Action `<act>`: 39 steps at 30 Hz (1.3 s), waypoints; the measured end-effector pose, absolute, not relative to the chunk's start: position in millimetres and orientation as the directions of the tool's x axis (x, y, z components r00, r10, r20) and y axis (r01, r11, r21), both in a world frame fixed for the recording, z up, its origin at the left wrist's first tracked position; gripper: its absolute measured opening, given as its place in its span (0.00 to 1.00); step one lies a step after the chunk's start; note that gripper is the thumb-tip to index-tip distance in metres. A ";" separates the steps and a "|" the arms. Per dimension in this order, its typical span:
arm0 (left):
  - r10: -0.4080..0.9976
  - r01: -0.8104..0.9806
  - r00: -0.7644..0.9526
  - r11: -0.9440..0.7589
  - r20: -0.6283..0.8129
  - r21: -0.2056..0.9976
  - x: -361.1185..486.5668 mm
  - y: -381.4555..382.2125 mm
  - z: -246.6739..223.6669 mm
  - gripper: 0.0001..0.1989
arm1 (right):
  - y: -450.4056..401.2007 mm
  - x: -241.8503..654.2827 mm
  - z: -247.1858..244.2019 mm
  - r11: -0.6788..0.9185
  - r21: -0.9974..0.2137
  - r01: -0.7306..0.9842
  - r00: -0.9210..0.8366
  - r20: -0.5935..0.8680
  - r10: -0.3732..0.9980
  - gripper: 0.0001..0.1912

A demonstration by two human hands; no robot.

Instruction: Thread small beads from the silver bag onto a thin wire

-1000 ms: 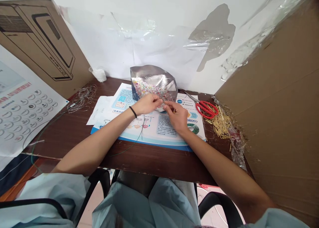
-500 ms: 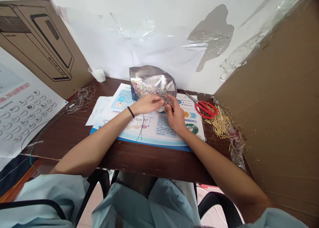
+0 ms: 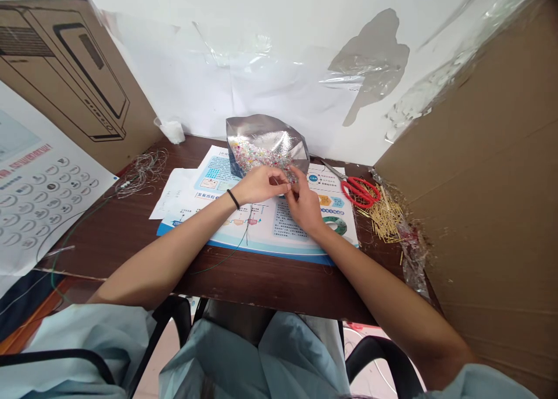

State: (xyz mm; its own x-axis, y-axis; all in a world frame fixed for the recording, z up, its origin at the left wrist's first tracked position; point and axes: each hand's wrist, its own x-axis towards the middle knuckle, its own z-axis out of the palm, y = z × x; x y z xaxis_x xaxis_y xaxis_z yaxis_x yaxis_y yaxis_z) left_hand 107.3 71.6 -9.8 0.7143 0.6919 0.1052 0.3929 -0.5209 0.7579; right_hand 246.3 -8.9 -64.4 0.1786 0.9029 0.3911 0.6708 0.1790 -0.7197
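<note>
My left hand [image 3: 261, 185], with a black band on its wrist, is closed in a pinch, thumb and forefinger tips together. Facing it, my right hand [image 3: 306, 206] is closed too, and its fingertips touch or nearly touch those of the left. What lies between the fingertips is too small to make out. Just behind both hands stands an open silver foil bag [image 3: 272, 132] holding many tiny multicoloured beads [image 3: 250, 155]. A thin dark thread [image 3: 231, 253] runs over the printed sheet [image 3: 235, 236] below my left hand.
Red-handled scissors [image 3: 361, 192] lie at the right beside a heap of thin gold sticks [image 3: 386, 218] and crumpled clear plastic [image 3: 412, 259]. Tangled clear line [image 3: 146, 166] and a small white cup [image 3: 173, 131] sit at the left. Cardboard [image 3: 488, 172] walls both sides.
My left hand has shifted slightly right and down, its fingertips closing together. My right fingers have come in to meet them. The bag and scissors stay put.
</note>
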 end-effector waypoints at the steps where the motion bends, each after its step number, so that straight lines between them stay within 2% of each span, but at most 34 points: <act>1: 0.694 0.396 0.713 -0.520 0.104 0.757 107.6 71.7 -10.3 0.09 | -8.7 246.2 -64.6 0.177 -0.718 0.673 0.177 0.389 0.904 0.27; 6: 0.737 0.427 0.664 -0.515 0.130 0.743 110.3 70.5 -11.7 0.07 | -8.0 245.6 -64.9 0.164 -0.709 0.686 0.185 0.389 0.902 0.26; 11: 0.802 0.484 0.579 -0.481 0.144 0.730 113.0 69.1 -12.2 0.07 | -9.2 243.6 -61.4 0.094 -0.690 0.718 0.257 0.388 0.885 0.14; 14: 0.808 0.471 0.573 -0.464 0.140 0.751 113.0 70.6 -12.8 0.06 | -10.3 242.1 -58.6 0.058 -0.678 0.733 0.287 0.385 0.877 0.12; 19: 0.801 0.431 0.588 -0.427 0.111 0.795 111.6 73.0 -14.4 0.06 | -10.5 242.4 -57.0 0.079 -0.759 0.646 0.353 0.389 0.851 0.12; 23: 0.830 0.474 0.541 -0.434 0.137 0.766 106.9 75.6 -7.6 0.06 | -8.5 245.9 -59.1 0.118 -0.833 0.540 0.425 0.391 0.816 0.14; 26: 0.854 0.557 0.469 -0.483 0.224 0.676 101.2 86.2 4.3 0.07 | -6.6 248.7 -60.9 0.127 -0.853 0.506 0.456 0.390 0.800 0.14; 28: 0.830 0.632 0.506 -0.542 0.235 0.553 99.2 96.4 12.4 0.07 | -5.8 249.5 -61.8 0.125 -0.850 0.512 0.451 0.390 0.803 0.14; 31: 0.775 0.715 0.629 -0.610 0.069 0.342 102.9 106.9 20.8 0.06 | -5.3 249.4 -62.9 0.121 -0.833 0.540 0.436 0.400 0.806 0.14; 34: 0.780 0.778 0.621 -0.601 -0.078 0.183 112.5 105.7 23.2 0.05 | -5.5 248.7 -63.5 0.111 -0.827 0.552 0.428 0.395 0.813 0.14; 36: 0.806 0.813 0.581 -0.569 -0.111 0.123 118.7 101.1 21.8 0.03 | -5.6 248.6 -63.5 0.106 -0.832 0.545 0.428 0.384 0.818 0.15; 39: 0.820 0.825 0.563 -0.551 -0.099 0.125 124.5 96.1 16.9 0.03 | -5.4 248.8 -63.5 0.101 -0.838 0.537 0.424 0.372 0.826 0.15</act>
State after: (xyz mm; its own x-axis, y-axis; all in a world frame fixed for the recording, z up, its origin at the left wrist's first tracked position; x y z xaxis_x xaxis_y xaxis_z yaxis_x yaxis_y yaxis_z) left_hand 124.5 96.1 16.9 0.5633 0.8202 -0.0994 0.8249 -0.5514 0.1247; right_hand 248.8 -5.4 -63.5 0.4241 0.8258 0.3717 0.5366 0.1015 -0.8377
